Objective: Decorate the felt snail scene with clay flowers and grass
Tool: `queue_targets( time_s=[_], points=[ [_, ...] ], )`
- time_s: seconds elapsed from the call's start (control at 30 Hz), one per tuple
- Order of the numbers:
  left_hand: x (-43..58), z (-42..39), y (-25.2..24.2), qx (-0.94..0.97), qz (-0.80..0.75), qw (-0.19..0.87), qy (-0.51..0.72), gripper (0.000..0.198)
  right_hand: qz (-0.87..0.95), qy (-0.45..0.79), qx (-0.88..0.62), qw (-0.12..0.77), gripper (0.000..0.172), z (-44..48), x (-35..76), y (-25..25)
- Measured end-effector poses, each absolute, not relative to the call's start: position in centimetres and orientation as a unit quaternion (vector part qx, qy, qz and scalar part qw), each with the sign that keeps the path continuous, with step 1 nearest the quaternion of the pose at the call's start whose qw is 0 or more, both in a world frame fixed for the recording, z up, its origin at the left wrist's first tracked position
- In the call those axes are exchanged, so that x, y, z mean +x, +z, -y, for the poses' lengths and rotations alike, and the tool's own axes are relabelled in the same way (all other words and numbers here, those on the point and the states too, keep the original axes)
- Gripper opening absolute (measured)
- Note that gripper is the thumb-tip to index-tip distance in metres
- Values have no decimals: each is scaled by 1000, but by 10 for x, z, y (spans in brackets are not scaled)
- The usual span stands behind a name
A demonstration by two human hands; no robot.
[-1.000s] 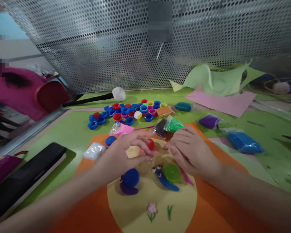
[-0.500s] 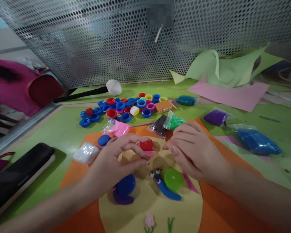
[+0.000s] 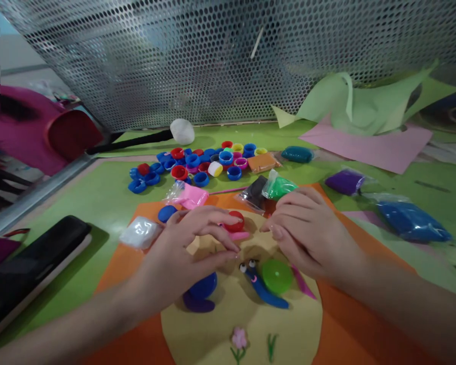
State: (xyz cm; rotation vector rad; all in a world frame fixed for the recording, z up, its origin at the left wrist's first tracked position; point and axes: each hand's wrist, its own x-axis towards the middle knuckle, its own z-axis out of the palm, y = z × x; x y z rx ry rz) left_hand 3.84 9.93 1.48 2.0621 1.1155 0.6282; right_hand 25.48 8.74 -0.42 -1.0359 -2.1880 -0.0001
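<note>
My left hand (image 3: 197, 248) hovers over a yellow paper circle (image 3: 228, 324), thumb and fingertips pinched; anything between them is too small to make out. My right hand (image 3: 307, 228) is closed above the circle's right side, fingers curled inward, their contents hidden. Between and below the hands lies a blue clay snail (image 3: 264, 291) with two eyes, a pink mouth and a green cap (image 3: 277, 276) as shell. A purple clay snail (image 3: 199, 304) with a blue cap is partly covered by my left hand. Behind is a pink clay snail (image 3: 239, 235) with a red cap (image 3: 235, 221).
Orange paper (image 3: 349, 324) lies under the circle, which bears a pink clay flower (image 3: 239, 337) and green clay grass (image 3: 271, 347). Bottle caps (image 3: 201, 178) are heaped behind, near bagged clay (image 3: 193, 196). A black case (image 3: 41, 263) lies left; a perforated metal panel (image 3: 197, 66) stands behind.
The whole view has shifted slightly, so things appear a little further right. Both hands keep nearly the same pose over the yellow circle.
</note>
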Motion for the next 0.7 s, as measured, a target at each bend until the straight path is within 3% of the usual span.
queue_targets(
  time_s=[0.33, 0.5, 0.7],
  points=[
    [44, -100, 13, 807, -431, 337, 224, 25, 848, 7, -405, 342, 32, -87, 255, -3],
    [39, -102, 12, 808, -429, 334, 227, 7, 848, 9, -403, 344, 32, -88, 255, -4],
    [37, -101, 14, 828, -426, 307, 197, 9, 847, 6, -400, 351, 32, -88, 254, -4]
  ],
)
